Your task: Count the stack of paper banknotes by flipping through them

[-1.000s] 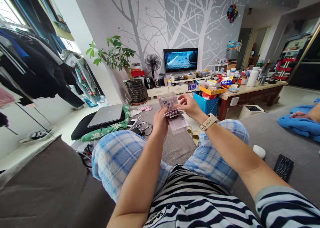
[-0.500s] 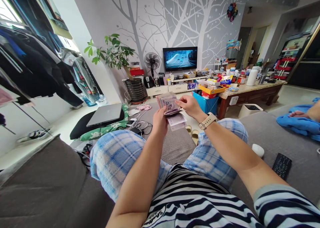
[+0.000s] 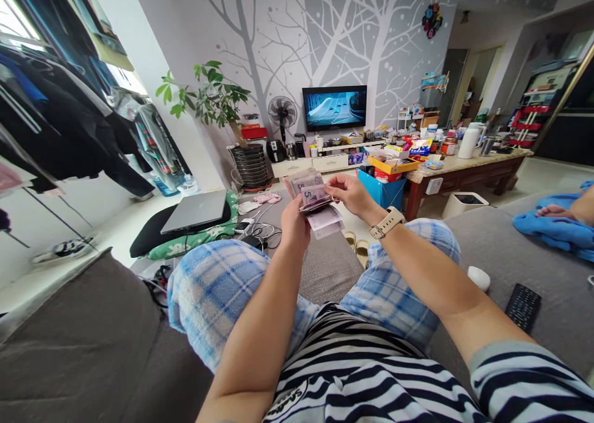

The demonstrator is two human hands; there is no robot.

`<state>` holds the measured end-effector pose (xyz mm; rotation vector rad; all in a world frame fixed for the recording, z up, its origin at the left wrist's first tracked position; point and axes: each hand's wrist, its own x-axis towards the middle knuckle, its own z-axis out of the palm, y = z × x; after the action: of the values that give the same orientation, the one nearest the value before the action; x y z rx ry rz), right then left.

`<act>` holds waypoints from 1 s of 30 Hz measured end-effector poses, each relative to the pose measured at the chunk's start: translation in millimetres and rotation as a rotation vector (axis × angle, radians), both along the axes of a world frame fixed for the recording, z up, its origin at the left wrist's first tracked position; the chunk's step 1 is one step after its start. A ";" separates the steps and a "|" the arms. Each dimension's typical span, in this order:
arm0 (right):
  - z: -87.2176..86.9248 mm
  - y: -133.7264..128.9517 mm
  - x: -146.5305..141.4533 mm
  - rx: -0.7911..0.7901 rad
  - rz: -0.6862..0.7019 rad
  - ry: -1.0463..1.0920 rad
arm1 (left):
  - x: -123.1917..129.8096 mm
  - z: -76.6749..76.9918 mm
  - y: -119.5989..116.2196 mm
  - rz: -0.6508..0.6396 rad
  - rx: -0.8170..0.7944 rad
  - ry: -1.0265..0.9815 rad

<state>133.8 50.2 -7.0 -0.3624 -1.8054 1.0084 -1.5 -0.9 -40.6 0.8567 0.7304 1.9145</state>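
A fanned bundle of purplish banknotes [image 3: 312, 191] is up in front of me, between my knees. My left hand [image 3: 296, 222] is closed around its lower left side, with the thumb on top of the notes. Some folded ends [image 3: 327, 220] hang out below that grip. At the right edge of the bundle, my right hand [image 3: 348, 194] pinches a note between thumb and fingers. A "5" shows on the top notes. A beige watch [image 3: 388, 222] is on my right wrist.
Below the notes is the grey sofa [image 3: 325, 274], with a remote [image 3: 523, 307] and a white rounded object [image 3: 478, 279] at right. A laptop [image 3: 193, 213] and cables lie left. A cluttered table [image 3: 464, 169] stands at far right, near another person's foot [image 3: 554, 212].
The bundle and my left hand have shifted slightly left. The top notes are spread a little further apart, and a second "5" now shows. My right hand stays at the notes' right edge.
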 end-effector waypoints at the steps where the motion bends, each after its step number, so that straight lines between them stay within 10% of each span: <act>1: 0.7 -1.0 0.3 0.001 -0.005 -0.003 | 0.4 1.0 -0.9 0.006 -0.009 -0.002; 16: -3.9 3.6 2.6 0.066 -0.208 -0.185 | 3.4 7.6 -8.3 0.058 -0.082 -0.018; 30: 0.8 0.0 9.0 -0.015 -0.119 -0.298 | 4.1 9.0 -7.1 -0.019 -0.066 -0.029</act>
<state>142.8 50.2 -6.3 -0.6494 -2.0149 0.9219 2.6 -8.0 -31.6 0.7904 0.7612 1.8720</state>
